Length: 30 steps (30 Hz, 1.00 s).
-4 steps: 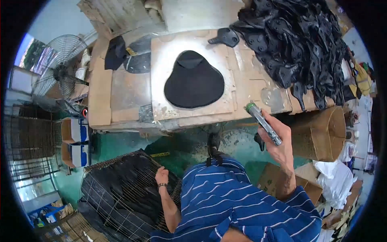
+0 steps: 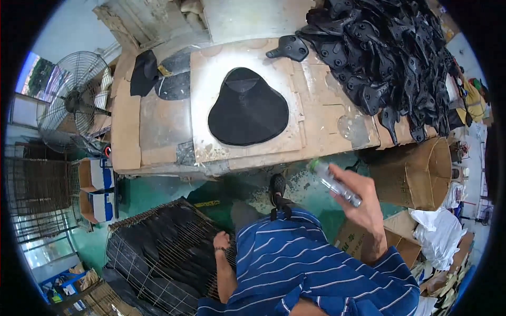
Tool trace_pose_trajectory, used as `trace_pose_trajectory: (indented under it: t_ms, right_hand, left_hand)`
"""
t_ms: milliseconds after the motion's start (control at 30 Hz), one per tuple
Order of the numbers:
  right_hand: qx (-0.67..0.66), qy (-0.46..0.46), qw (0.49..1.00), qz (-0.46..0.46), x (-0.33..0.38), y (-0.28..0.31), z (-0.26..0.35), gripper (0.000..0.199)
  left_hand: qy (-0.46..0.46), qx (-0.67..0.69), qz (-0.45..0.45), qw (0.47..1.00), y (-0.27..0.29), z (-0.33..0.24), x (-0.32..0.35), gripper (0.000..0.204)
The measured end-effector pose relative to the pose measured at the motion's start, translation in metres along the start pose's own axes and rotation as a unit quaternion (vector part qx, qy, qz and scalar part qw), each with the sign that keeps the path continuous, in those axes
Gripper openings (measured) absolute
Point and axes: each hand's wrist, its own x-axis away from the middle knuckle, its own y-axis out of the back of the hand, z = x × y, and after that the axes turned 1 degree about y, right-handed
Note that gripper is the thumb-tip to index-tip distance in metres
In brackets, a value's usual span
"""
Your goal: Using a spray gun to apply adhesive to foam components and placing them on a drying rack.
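**Laid out flat, hands off**

Black saddle-shaped piece (image 2: pixel 249 108) lies flat, upper middle of frame; laying-out looks done. Moulded black parts (image 2: pixel 379 58) heaped upper right: worked or waiting, I can't tell. Right hand (image 2: pixel 363 199) grips green-tipped tool (image 2: pixel 332 183), motion-blurred. Left hand (image 2: pixel 222 240) by wire rack (image 2: pixel 147 213), lower left; fingers curled, hold unclear.

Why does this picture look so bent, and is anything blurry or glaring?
Head view: the fisheye lens bends straight edges toward a black border; head view: the green-tipped tool in the right hand is blurred; head view: the board glares white around the black piece.
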Motion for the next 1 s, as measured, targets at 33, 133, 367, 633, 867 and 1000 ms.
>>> trace_pose_trajectory:
  t_ms: [33, 133, 367, 633, 867, 1000]
  right_hand:
    - [-0.001, -0.005, 1.0, -0.001, 0.001, 0.0, -0.002, 0.065]
    - [0.007, -0.013, 0.999, 0.043, 0.003, -0.008, -0.007, 0.061]
    - [-0.012, -0.023, 0.999, 0.032, 0.006, -0.042, -0.007, 0.062]
    - [0.001, -0.108, 0.993, -0.047, 0.014, -0.077, 0.008, 0.059]
    - [-0.027, -0.242, 0.968, -0.057, 0.027, -0.094, 0.002, 0.056]
    - [-0.043, -0.294, 0.952, -0.073, 0.039, -0.101, -0.013, 0.053]
  left_hand:
    - [0.004, -0.003, 0.002, 1.0, -0.037, 0.032, 0.014, 0.016]
    - [0.227, 0.022, -0.211, 0.95, -0.047, 0.005, 0.024, 0.023]
    - [-0.131, -0.339, -0.27, 0.892, -0.03, -0.132, -0.053, 0.032]
    - [-0.257, 0.089, -0.037, 0.962, -0.118, -0.392, -0.212, 0.033]
    - [-0.193, -0.051, -0.15, 0.968, -0.162, -0.543, -0.333, 0.046]
    - [-0.141, -0.146, -0.124, 0.971, -0.184, -0.594, -0.357, 0.045]
